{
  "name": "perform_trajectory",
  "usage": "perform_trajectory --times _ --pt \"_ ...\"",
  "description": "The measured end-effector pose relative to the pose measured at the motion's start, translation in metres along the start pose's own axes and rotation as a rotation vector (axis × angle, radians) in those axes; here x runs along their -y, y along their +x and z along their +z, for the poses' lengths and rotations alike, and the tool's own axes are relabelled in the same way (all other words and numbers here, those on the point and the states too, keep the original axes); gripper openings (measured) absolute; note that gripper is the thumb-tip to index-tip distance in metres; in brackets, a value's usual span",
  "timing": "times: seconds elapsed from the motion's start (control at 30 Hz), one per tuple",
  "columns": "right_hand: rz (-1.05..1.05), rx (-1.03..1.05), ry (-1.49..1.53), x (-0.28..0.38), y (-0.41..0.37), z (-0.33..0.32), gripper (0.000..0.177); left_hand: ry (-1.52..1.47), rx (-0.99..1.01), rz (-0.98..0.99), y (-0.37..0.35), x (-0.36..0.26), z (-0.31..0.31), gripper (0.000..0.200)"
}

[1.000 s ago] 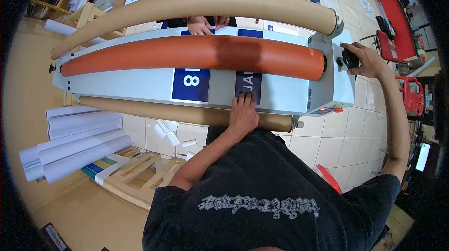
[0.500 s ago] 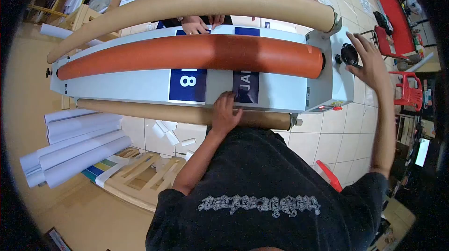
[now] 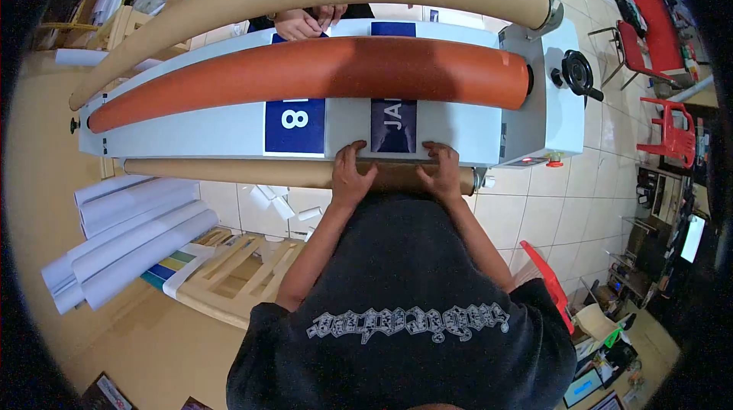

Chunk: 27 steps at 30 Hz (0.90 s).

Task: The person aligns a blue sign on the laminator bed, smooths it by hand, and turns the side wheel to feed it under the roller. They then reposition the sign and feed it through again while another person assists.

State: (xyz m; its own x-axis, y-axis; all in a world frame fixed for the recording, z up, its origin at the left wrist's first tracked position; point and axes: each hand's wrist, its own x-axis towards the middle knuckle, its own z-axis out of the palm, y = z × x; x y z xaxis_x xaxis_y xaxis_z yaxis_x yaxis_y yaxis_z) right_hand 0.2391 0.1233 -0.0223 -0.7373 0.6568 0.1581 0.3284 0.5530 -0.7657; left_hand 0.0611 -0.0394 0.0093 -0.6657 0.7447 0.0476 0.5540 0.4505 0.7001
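Nearest, the left hand (image 3: 351,179) and right hand (image 3: 444,175) sit apart, fingers spread at the bed (image 3: 462,131)'s near edge, neither visibly gripping anything. Between them the JA card (image 3: 393,131) lies flat (8 card (image 3: 295,133) to its left), reaching under the roller (image 3: 305,66). Seemingly aligning; the next move calls for level, even guidance. Beyond, a co-worker's hands (image 3: 298,25).

White rolls (image 3: 145,238) near a wooden frame (image 3: 217,308), a red plastic chair (image 3: 673,133) at right.
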Motion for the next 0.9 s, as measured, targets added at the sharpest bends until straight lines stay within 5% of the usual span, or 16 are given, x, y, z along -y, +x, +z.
perform_trajectory --times 0.2,0.9 --pt "-0.053 -0.186 -0.065 -0.011 -0.003 0.022 0.042 -0.048 -0.064 0.058 0.001 0.012 0.003 0.052" --pt "-0.013 -0.168 -0.103 0.000 0.000 0.021 0.037 -0.032 -0.069 0.082 0.010 0.010 0.000 0.038"
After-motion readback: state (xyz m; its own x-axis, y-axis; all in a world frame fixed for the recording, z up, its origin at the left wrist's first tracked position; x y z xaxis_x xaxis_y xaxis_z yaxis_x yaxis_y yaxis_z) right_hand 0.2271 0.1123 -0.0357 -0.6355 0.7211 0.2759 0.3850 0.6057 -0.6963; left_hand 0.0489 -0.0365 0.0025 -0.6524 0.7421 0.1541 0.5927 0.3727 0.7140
